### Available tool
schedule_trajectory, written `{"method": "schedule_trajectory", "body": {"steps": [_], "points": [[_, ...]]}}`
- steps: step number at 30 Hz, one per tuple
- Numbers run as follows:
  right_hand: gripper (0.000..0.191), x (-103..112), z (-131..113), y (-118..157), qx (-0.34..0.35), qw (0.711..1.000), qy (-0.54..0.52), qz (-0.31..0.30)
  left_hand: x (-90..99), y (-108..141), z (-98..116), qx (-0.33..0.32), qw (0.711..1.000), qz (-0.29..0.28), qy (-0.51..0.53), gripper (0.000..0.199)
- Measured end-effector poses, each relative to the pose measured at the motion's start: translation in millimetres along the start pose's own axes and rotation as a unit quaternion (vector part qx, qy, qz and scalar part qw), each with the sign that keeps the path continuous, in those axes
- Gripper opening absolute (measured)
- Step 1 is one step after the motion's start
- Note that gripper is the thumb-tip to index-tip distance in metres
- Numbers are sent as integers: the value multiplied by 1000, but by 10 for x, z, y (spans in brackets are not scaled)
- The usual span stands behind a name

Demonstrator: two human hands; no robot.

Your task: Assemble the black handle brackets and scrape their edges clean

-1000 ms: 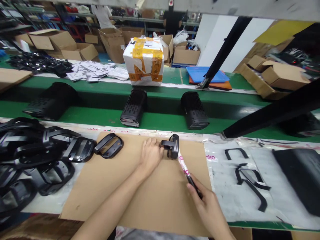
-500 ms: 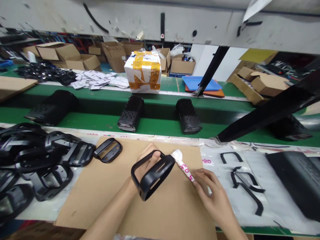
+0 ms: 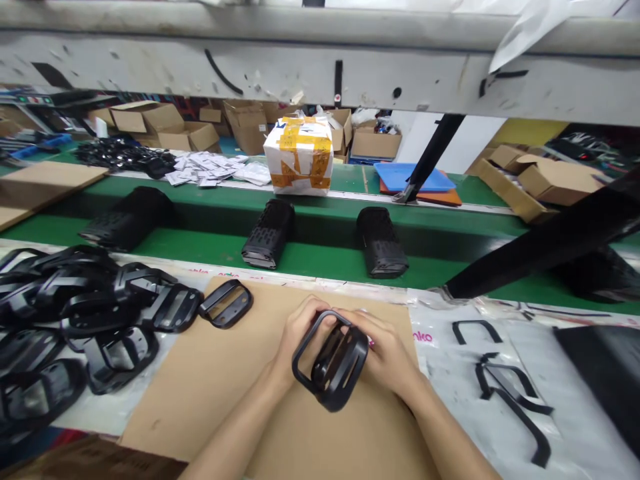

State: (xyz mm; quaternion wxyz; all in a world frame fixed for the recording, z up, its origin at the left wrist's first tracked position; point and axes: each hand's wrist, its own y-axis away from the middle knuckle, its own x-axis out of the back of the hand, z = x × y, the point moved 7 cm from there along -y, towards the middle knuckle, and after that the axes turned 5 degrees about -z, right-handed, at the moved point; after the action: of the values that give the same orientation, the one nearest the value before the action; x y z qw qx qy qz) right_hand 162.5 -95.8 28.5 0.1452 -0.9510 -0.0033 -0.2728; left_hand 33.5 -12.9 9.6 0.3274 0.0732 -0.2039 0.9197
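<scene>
A black plastic frame with an open loop and slots is held above the cardboard sheet. My left hand grips its left and far side, the thumb inside the loop. Fingers of my right hand are closed against the frame's upper right side. A trace of pink-printed film shows between that hand and the frame; the rest is hidden. One more black frame lies on the cardboard's far left corner, beside a heap of similar frames.
Black foam strips lie on white sheeting at the right, near a large black panel. Black perforated housings lie on the green conveyor. A slanted black post and a grey overhead beam bound the bench.
My right hand has moved left to the frame, carrying the pink-printed white strip, now mostly hidden. The frame has turned in my left hand. The camera view has shifted slightly.
</scene>
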Motion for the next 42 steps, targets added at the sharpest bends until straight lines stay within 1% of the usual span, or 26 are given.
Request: {"method": "schedule_trajectory", "body": {"steps": [2, 4, 6, 9, 10, 12, 14, 16, 18, 20, 22, 23, 25, 27, 32, 34, 36, 38, 39, 40, 42], "points": [[42, -5, 79, 5, 3, 1000, 3, 19, -15, -28, -55, 11, 1000, 11, -7, 21], [35, -3, 224, 22, -16, 999, -7, 47, -79, -67, -192, 43, 999, 7, 6, 22], [31, -1, 402, 46, -43, 997, -17, 69, -193, -100, -410, 97, 992, -20, 76, 25], [31, 11, 634, 81, -71, 993, -18, 89, -365, -120, -727, 169, 959, -76, 213, 33], [32, 22, 692, 92, -79, 992, -20, 97, -384, -126, -800, 181, 950, -86, 237, 34], [33, 45, 769, 108, -93, 989, -27, 111, -358, -139, -893, 197, 941, -86, 262, 35], [32, 54, 802, 115, -101, 987, -34, 118, -307, -140, -926, 216, 925, -80, 303, 38], [31, 49, 815, 119, -105, 986, -39, 120, -294, -111, -924, 253, 890, -89, 369, 44], [31, 44, 836, 129, -110, 985, -40, 124, -329, -56, -890, 291, 847, -122, 428, 49], [30, 43, 869, 142, -116, 984, -39, 131, -385, 2, -840, 313, 816, -173, 453, 51], [28, 48, 900, 150, -122, 982, -39, 139, -427, 36, -802, 318, 803, -215, 456, 49], [27, 52, 909, 149, -123, 981, -40, 143, -439, 41, -797, 319, 800, -225, 456, 48], [27, 60, 910, 139, -123, 980, -48, 147, -433, 21, -815, 319, 800, -216, 460, 46], [29, 70, 901, 123, -130, 979, -54, 149, -398, -22, -856, 312, 808, -187, 464, 44], [38, 99, 920, 101, -196, 968, -21, 157, -245, -114, -957, 284, 830, -112, 466, 39], [40, 120, 921, 92, -209, 964, -7, 163, -162, -132, -932, 270, 853, -102, 434, 41], [41, 135, 935, 89, -222, 962, 8, 158, -46, -116, -856, 257, 888, -100, 367, 43], [43, 155, 971, 104, -235, 960, 24, 152, 102, -20, -759, 254, 915, -97, 298, 46], [44, 166, 996, 117, -238, 960, 28, 149, 186, 70, -714, 257, 922, -96, 274, 48], [45, 173, 1026, 133, -238, 960, 33, 143, 272, 193, -675, 264, 923, -98, 262, 49], [43, 178, 1096, 174, -231, 963, 46, 131, 443, 541, -610, 285, 912, -120, 270, 50]]}}
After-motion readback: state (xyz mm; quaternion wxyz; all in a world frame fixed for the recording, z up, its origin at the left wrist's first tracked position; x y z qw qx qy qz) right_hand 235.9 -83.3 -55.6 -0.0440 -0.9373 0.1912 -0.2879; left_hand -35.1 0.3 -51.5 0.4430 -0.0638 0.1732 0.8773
